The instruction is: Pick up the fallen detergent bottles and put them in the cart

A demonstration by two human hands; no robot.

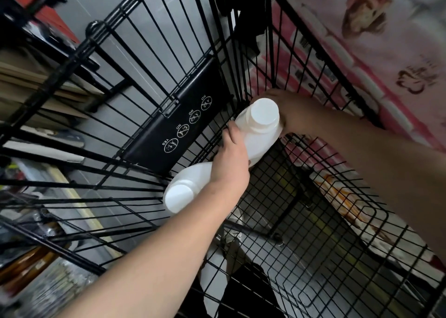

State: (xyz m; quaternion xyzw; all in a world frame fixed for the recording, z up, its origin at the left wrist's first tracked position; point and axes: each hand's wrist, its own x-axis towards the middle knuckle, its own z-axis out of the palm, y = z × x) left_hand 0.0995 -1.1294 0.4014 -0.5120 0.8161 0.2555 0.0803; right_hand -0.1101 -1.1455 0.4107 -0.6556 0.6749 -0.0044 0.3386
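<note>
Two white detergent bottles with white caps are inside the black wire cart [313, 233]. My left hand [231, 163] wraps around the lower bottle [179, 193], whose cap points toward me. The upper bottle [261, 124] is held from behind by my right hand [284, 107], mostly hidden by the bottle; its cap faces up. The two bottles touch each other near the cart's folded child-seat flap. Both are above the cart's mesh floor.
A black plastic flap with YES/NO pictograms [178, 127] forms the cart's near-end panel. Pink printed packages [362, 52] lie along the right outside the cart. Dark cloth [243, 11] hangs over the cart's far rim. Shelving and cardboard [36, 81] stand at the left.
</note>
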